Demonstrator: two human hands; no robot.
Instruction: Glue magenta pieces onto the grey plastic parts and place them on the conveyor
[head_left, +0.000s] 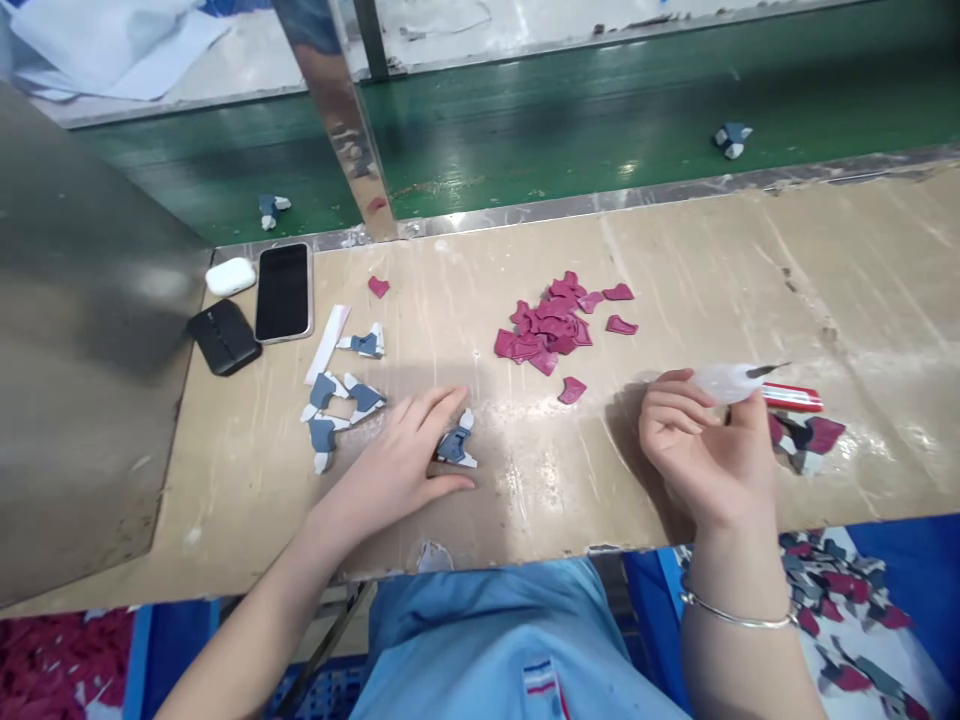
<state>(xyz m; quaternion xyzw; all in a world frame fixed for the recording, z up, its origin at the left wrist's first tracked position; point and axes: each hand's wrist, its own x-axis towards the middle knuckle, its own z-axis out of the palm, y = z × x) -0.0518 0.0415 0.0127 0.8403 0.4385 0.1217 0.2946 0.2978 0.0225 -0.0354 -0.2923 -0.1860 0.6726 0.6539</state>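
My left hand (409, 450) rests on the tan tabletop with thumb and fingers apart, around a blue-grey and white piece (456, 442) lying flat. In my right hand (712, 450) is a small translucent bottle (727, 382) with a dark thin tip pointing right; the fingers are curled round it. Several similar blue-grey and white pieces (365, 398) lie left of my left hand. A pile of dark red pieces (551, 325) sits between and beyond the hands. Beside my right hand are a red and white tube-like item (792, 398) and joined red and grey pieces (823, 436).
At the left lie a phone (283, 292), a white case (230, 276) and a black case (224, 337). A metal panel (82, 340) borders that side. Beyond the table runs a green belt (525, 140) behind a metal post (341, 120). Blue bins (176, 650) stand below the front edge.
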